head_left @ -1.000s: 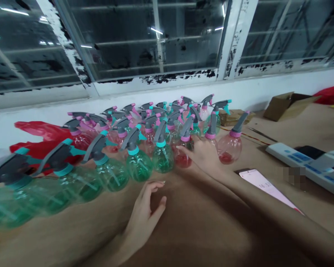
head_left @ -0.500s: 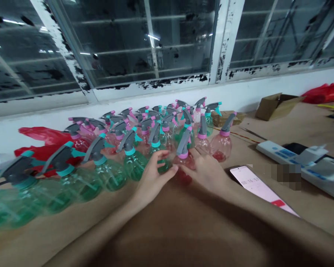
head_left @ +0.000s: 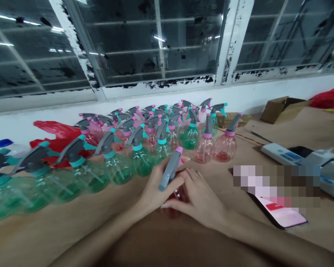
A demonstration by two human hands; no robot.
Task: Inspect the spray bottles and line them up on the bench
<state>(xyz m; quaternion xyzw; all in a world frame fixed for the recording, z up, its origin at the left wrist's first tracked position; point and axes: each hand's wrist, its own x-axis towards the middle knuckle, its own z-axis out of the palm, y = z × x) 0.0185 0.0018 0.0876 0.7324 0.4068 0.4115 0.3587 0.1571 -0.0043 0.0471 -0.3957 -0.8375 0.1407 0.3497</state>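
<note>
A pink spray bottle with a grey and pink trigger head (head_left: pixel 171 168) stands between my two hands, close to me. My left hand (head_left: pixel 158 183) is closed around its neck, just under the spray head. Lower down, my right hand (head_left: pixel 200 196) wraps the round body, which my fingers mostly hide. Just beyond my hands, a green spray bottle (head_left: pixel 190 137) and two pink spray bottles (head_left: pixel 225 148) stand upright. To the left runs a row of green spray bottles (head_left: pixel 118 168) with grey and turquoise heads.
More spray bottles crowd toward the wall behind the front row. A red plastic bag (head_left: pixel 54 135) lies at the left. On the right are a partly blurred phone (head_left: pixel 289 218), a white power strip (head_left: pixel 281 155), tweezers (head_left: pixel 257 135) and an open cardboard box (head_left: pixel 284 111).
The pink bottle has come out of the front row toward me. My left hand has moved in and closed on its neck; my right hand has come back with the body.
</note>
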